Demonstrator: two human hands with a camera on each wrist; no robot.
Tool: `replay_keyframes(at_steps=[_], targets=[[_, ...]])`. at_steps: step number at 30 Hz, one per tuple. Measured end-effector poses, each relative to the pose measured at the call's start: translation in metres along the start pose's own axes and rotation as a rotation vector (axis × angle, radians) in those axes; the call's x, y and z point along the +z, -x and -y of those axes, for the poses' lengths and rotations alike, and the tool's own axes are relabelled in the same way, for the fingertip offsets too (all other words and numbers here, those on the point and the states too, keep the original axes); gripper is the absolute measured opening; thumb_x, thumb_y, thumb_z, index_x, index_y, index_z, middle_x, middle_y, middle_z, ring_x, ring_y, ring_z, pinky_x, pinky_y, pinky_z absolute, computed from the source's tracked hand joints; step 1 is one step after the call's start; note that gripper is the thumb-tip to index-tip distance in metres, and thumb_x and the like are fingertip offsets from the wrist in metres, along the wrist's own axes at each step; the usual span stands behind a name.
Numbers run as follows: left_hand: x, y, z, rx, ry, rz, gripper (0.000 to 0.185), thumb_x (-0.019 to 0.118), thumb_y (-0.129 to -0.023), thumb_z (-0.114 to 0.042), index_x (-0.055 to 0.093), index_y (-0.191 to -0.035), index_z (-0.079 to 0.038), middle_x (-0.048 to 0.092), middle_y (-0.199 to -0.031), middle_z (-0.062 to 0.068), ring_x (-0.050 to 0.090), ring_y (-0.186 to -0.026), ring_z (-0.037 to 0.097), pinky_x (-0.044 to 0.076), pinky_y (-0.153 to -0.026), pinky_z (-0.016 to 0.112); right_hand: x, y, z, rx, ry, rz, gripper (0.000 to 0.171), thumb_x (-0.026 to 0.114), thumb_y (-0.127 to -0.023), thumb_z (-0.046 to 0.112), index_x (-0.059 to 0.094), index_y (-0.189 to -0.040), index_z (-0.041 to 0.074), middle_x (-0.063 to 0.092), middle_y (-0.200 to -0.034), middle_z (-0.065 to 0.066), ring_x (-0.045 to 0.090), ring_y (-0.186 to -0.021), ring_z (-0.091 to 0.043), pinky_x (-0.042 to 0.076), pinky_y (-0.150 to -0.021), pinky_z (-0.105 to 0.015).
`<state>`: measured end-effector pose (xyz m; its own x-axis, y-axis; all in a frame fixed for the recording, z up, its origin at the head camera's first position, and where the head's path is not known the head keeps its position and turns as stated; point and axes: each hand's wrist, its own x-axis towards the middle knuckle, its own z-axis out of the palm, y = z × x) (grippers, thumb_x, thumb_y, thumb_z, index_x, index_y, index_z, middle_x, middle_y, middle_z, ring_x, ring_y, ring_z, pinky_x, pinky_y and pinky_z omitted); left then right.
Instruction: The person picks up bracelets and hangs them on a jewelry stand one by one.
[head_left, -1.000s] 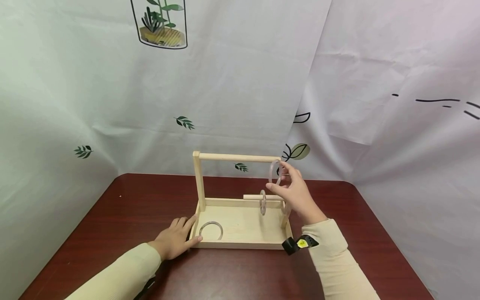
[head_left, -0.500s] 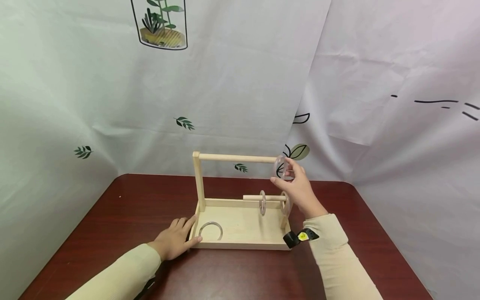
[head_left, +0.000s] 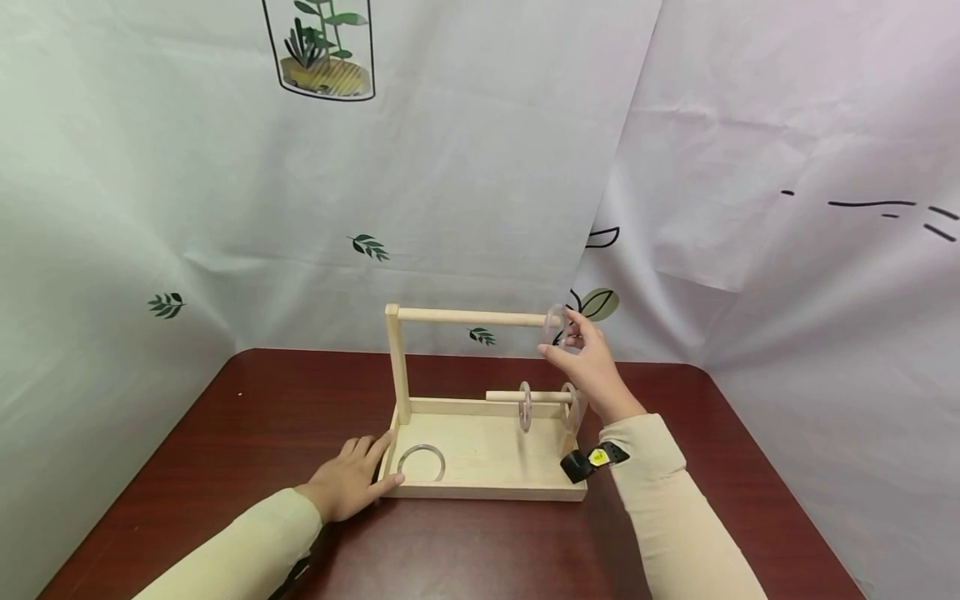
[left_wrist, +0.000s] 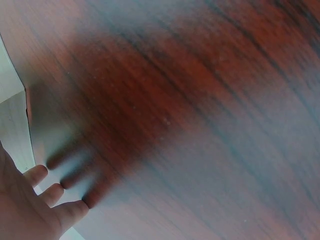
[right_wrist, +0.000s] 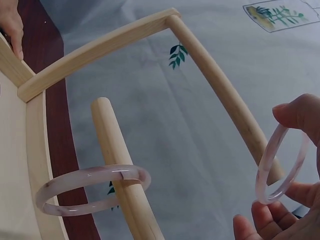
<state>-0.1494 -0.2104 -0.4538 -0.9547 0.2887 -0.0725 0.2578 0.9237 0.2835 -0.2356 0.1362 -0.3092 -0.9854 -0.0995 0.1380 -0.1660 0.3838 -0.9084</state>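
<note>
My right hand (head_left: pixel 588 367) pinches a pale, translucent bangle (right_wrist: pixel 265 177) between thumb and fingers at the free end of the upper rod (right_wrist: pixel 225 102) of a wooden stand. In the right wrist view the rod's tip shows inside the ring. Two similar bangles hang on the lower rod (head_left: pixel 498 396): one bangle (head_left: pixel 526 406) midway along, the other bangle (head_left: pixel 572 408) by the right post. Another bangle (head_left: pixel 422 447) leans in the front left corner of the stand's tray base (head_left: pixel 480 492). My left hand (head_left: pixel 348 479) rests with extended fingers against the tray's left end.
The stand's left post (head_left: pixel 398 362) rises from the tray and carries the upper rod. A dark red-brown table (head_left: pixel 300 400) lies beneath. Pale printed cloth (head_left: pixel 480 167) hangs behind and at both sides.
My right hand moved right with the bangle to the upper rod's free end, then slightly up and left, the rod's tip now inside the ring. The left hand stayed put.
</note>
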Motion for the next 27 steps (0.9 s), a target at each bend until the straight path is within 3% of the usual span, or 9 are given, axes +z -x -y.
replay_keyframes(at_steps=[9, 17, 27], targets=[[0.002, -0.001, 0.001, -0.003, -0.016, 0.001, 0.079, 0.043, -0.095, -0.06, 0.029, -0.149, -0.005, 0.042, -0.135, 0.024, 0.038, -0.127, 0.044, 0.046, -0.086, 0.056, 0.003, -0.007, 0.0, 0.013, 0.001, 0.009, 0.079, 0.069, -0.088, 0.023, 0.025, -0.152, 0.011, 0.033, -0.134, -0.015, 0.041, -0.123, -0.028, 0.04, -0.094, -0.041], [-0.002, 0.001, -0.002, -0.016, 0.002, 0.016, 0.079, 0.047, -0.094, -0.059, 0.031, -0.149, -0.006, 0.042, -0.135, 0.024, 0.037, -0.128, 0.043, 0.045, -0.088, 0.057, 0.004, -0.012, -0.001, 0.028, -0.017, 0.014, 0.08, 0.069, -0.088, 0.022, 0.024, -0.153, 0.01, 0.034, -0.138, -0.015, 0.04, -0.122, -0.027, 0.039, -0.098, -0.042], [-0.002, 0.001, -0.003, -0.022, 0.008, 0.017, 0.078, 0.048, -0.094, -0.059, 0.031, -0.15, -0.007, 0.043, -0.135, 0.023, 0.038, -0.127, 0.042, 0.046, -0.086, 0.056, 0.01, -0.02, -0.002, 0.052, -0.161, 0.052, 0.078, 0.066, -0.09, 0.015, 0.022, -0.154, 0.011, 0.032, -0.143, -0.017, 0.037, -0.131, -0.029, 0.039, -0.103, -0.046]])
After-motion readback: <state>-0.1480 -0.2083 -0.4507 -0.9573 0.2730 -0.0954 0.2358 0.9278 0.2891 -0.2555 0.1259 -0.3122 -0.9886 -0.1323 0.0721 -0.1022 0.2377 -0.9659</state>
